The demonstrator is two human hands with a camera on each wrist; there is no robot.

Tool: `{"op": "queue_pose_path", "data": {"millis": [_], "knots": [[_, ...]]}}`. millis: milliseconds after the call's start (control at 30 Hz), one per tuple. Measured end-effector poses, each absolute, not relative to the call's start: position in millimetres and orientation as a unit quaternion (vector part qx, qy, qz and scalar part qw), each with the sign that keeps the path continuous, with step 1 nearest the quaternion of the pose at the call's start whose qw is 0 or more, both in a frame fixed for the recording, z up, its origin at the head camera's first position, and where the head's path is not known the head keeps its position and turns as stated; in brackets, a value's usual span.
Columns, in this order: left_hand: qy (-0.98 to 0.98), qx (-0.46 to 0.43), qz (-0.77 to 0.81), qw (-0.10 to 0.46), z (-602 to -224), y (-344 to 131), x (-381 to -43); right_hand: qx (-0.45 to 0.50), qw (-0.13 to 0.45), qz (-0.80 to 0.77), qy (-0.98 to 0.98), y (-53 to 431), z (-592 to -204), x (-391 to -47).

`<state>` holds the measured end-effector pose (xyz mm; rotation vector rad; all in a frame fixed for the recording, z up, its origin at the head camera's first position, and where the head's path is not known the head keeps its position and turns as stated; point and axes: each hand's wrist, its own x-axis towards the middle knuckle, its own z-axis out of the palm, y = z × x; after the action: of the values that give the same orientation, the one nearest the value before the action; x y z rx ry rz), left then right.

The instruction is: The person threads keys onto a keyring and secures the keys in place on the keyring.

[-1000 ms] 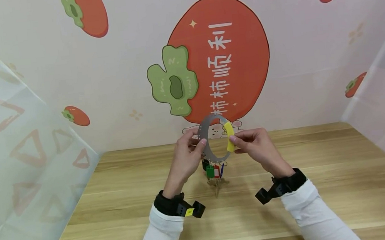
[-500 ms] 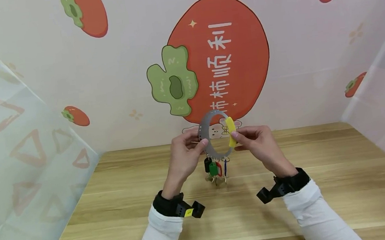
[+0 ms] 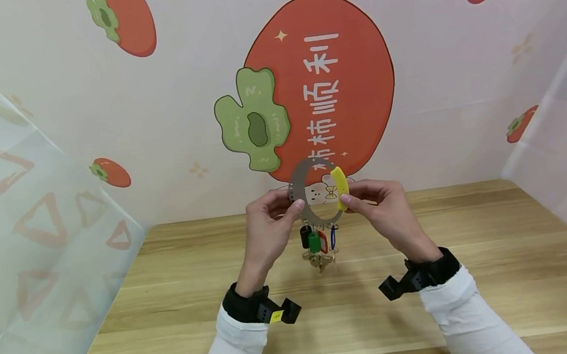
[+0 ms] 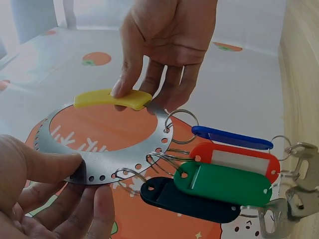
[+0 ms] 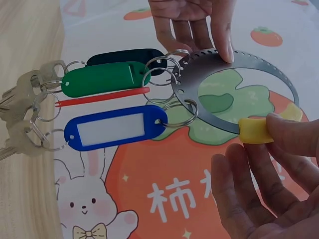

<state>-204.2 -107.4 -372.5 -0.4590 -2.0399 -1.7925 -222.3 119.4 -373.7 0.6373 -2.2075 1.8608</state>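
Note:
Both hands hold up a large metal key ring (image 4: 114, 162), a flat grey hoop with small holes along its wide edge. My left hand (image 3: 269, 227) pinches the wide perforated side between thumb and fingers. On the opposite side my right hand (image 3: 387, 215) pinches the yellow grip (image 3: 339, 186), thumb in front. Split rings through the lower holes carry a blue key tag (image 5: 117, 128), a red key tag (image 4: 234, 162), a green key tag (image 4: 224, 183) and a black key tag (image 4: 189, 200). Metal keys (image 5: 22, 107) dangle from the tags, above the table.
A wood-grain table (image 3: 172, 301) lies beneath the hands. Behind it rises a pale backdrop (image 3: 177, 84) printed with persimmons, and translucent sheets (image 3: 16, 225) flank the sides. Black camera straps (image 3: 247, 306) circle both wrists.
The key ring has risen slightly in the hands, and the hands have moved a little apart. The hanging tags and keys have swung and now hang higher. Both grips stay the same.

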Motion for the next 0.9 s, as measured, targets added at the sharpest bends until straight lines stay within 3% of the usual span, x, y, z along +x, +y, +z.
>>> {"op": "queue_pose_path", "data": {"millis": [567,900], "knots": [[-0.725,-0.190,-0.637,0.179,-365.6,-115.0,-201.7,0.227,0.107,0.638,-0.728,118.5,-370.7,-218.7],[-0.741,-0.212,-0.619,0.150,-362.4,-120.5,-199.1,0.243,0.050,0.616,-0.748,126.0,-359.9,-213.9]]}}
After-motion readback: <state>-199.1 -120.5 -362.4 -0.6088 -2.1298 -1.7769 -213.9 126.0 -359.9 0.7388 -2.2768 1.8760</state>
